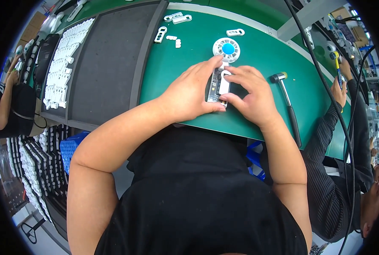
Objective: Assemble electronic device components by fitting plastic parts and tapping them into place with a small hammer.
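Note:
A small handheld fan [235, 54] lies on the green work table, its round white head with a blue centre pointing away from me. Its clear handle [213, 87] shows parts inside. My left hand [188, 91] grips the handle from the left, thumb at the near end and fingers by the neck. From the right, my right hand [257, 95] pinches a white oblong cover piece [225, 83] against the handle, fingers at its far end and thumb at its near end. Whether the cover is seated in the handle I cannot tell.
A hammer [289, 102] with a black grip lies right of my hands. Loose white casings [235, 32] and small white pieces [171, 38] lie farther off. On the left stands a dark tray [108, 63] with rows of white parts. At right, a co-worker's hands hold a yellow-blue tool [338, 68].

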Demonstrator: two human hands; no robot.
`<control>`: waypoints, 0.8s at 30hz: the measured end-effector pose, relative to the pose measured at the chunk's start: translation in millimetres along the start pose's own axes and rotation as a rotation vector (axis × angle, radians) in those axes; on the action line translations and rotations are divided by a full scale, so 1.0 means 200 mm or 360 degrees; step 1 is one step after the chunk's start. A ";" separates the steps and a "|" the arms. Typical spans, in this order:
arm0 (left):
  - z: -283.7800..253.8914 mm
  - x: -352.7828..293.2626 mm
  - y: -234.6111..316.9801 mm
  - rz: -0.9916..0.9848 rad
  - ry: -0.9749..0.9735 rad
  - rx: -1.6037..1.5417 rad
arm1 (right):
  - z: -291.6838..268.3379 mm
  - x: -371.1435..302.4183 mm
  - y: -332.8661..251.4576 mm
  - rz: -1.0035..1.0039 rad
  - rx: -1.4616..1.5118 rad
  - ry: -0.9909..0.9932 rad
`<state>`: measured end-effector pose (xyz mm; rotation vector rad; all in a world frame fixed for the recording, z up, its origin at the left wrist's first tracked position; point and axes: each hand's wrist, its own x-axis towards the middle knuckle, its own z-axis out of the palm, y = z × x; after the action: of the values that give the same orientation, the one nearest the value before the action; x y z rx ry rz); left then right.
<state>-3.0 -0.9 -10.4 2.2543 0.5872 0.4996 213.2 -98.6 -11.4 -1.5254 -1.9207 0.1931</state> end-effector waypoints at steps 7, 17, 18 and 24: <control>-0.01 0.01 0.01 -0.0012 -0.0063 0.0097 | 0.00 0.02 -0.02 -0.0025 -0.0052 -0.0011; -0.05 -0.13 0.15 0.0289 -0.0106 0.0781 | 0.00 -0.02 0.01 -0.0116 -0.0167 -0.0029; -0.05 -0.19 0.19 0.0244 -0.0149 0.0757 | 0.01 -0.03 0.01 -0.0108 -0.0164 -0.0019; 0.07 -0.32 0.19 0.0084 -0.0058 0.0663 | 0.03 -0.03 0.00 -0.0054 -0.0110 -0.0017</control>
<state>-39.1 -67.2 -1.8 2.6724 0.6629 0.3871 209.7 -102.0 -17.8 -1.5377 -1.9789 0.1213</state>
